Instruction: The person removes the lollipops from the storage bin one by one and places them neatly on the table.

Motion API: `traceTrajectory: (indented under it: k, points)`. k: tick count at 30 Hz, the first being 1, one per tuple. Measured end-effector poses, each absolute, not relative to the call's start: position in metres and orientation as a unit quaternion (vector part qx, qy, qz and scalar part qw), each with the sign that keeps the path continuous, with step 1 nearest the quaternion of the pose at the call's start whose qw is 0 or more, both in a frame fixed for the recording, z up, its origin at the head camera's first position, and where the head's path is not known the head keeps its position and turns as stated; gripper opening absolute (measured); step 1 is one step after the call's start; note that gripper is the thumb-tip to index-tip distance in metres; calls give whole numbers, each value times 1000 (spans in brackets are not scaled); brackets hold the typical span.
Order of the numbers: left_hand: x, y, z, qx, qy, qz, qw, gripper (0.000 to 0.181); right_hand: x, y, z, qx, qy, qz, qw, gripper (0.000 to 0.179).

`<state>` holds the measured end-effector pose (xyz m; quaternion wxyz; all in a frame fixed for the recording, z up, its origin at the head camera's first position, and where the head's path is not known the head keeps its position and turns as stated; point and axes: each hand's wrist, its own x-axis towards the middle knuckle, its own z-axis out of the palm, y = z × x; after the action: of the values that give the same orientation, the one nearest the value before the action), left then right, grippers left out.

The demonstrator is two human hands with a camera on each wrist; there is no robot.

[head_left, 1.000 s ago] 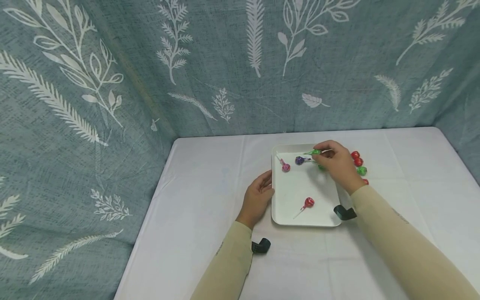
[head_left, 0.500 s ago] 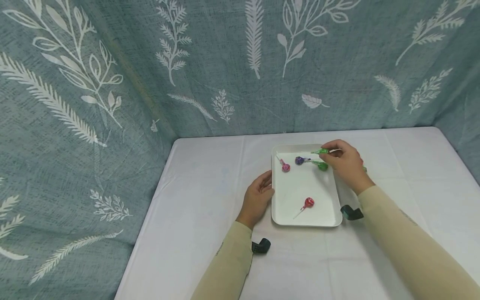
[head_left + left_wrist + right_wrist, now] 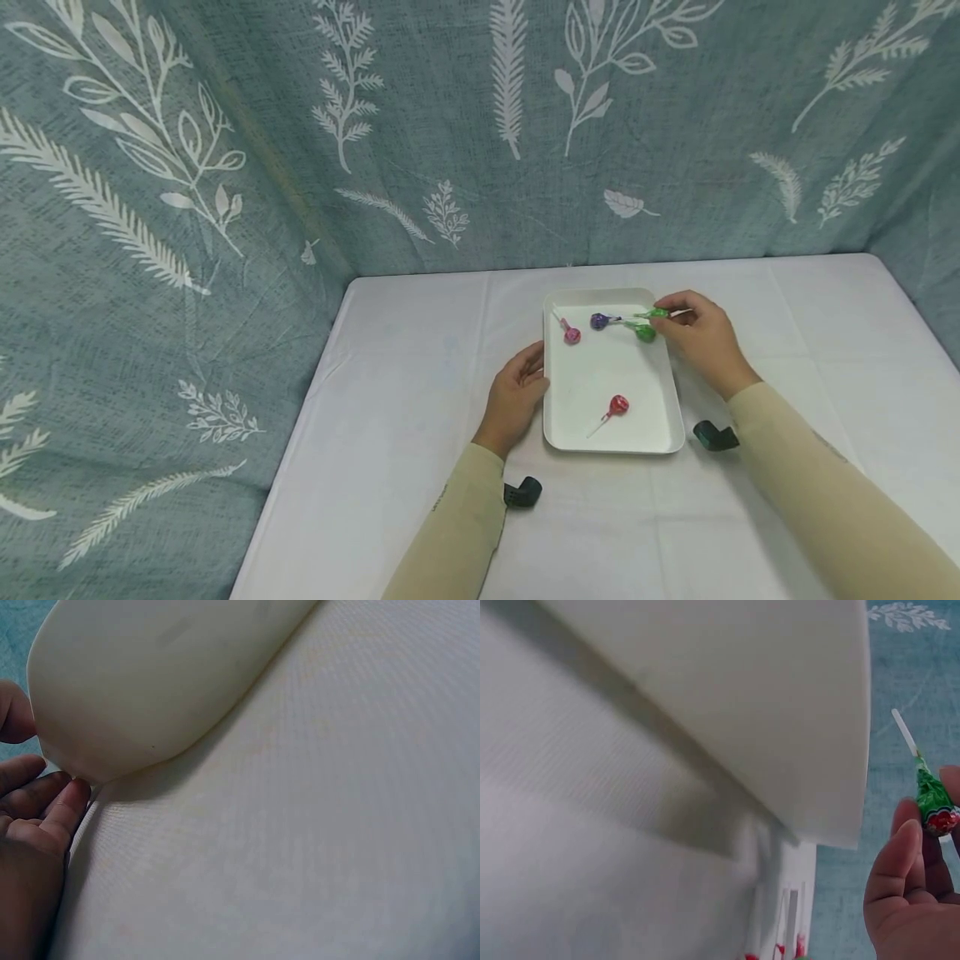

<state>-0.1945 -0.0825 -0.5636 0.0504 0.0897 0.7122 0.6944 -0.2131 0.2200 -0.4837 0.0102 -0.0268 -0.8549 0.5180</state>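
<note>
Right hand point(image 3: 701, 337) shifted rightward to the right edge of the tray point(image 3: 585, 371), pinching a green lollipop point(image 3: 660, 313) (stick pointing left, long axis crosswise), relaxed left hand point(image 3: 512, 402) touching the tray's left rim.

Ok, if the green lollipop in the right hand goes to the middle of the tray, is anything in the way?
In the head view, yes: a second green lollipop lies in the tray, across the straight line from the green lollipop pinched by the right hand. Past it, the way to the middle looks bare.
</note>
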Motion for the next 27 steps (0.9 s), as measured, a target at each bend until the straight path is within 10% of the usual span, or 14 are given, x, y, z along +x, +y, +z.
traceTrajectory:
  k: [27]
  points:
    - [-192,-83,-563,99,708,698,48,57,-192,250,-486,-51,-859,509,-4,41]
